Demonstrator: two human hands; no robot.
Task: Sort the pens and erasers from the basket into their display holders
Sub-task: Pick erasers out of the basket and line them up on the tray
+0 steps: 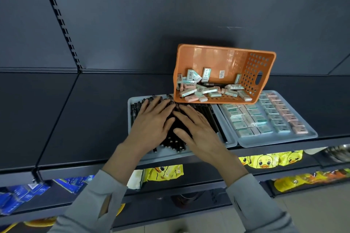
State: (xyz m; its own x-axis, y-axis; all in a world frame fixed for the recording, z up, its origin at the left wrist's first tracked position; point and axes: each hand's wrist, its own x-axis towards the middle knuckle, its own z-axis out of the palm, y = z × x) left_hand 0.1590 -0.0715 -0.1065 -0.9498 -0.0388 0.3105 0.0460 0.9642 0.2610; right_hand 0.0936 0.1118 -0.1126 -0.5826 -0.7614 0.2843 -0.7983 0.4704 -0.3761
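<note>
Dark shop shelving fills the view, and the shelf at chest level carries two grey display holders side by side. The pen tray is packed with black pens. At its 3 o'clock is the eraser tray, lined with rows of erasers. At 12 o'clock of both trays the orange basket is tipped toward the person. Its lower rim rests on the trays' far edges and its back seems to lean on the rear panel. Inside lies a heap of loose erasers and what looks like one dark pen.

The left hand and right hand lie flat on the pens. The fingers are straight and spread, pressing down and gripping nothing. The step appears to be levelling the pens.

The risks come from that flat pressure:

- **Pens rolling out:** round pens roll under open palms. A push toward 6 o'clock could ride them over the low front rim, which sits close to the shelf's lip. They would then drop toward the duck-print packets below.
- **Pens crossing:** uneven pressure could also cross the pens rather than align them.
- **Basket slipping:** the basket is the bigger worry. It is propped only on the trays, so shoving the pen tray toward 12 o'clock, or a knuckle knocking its rim, might make it slip. That would spill erasers over the pens.
</note>
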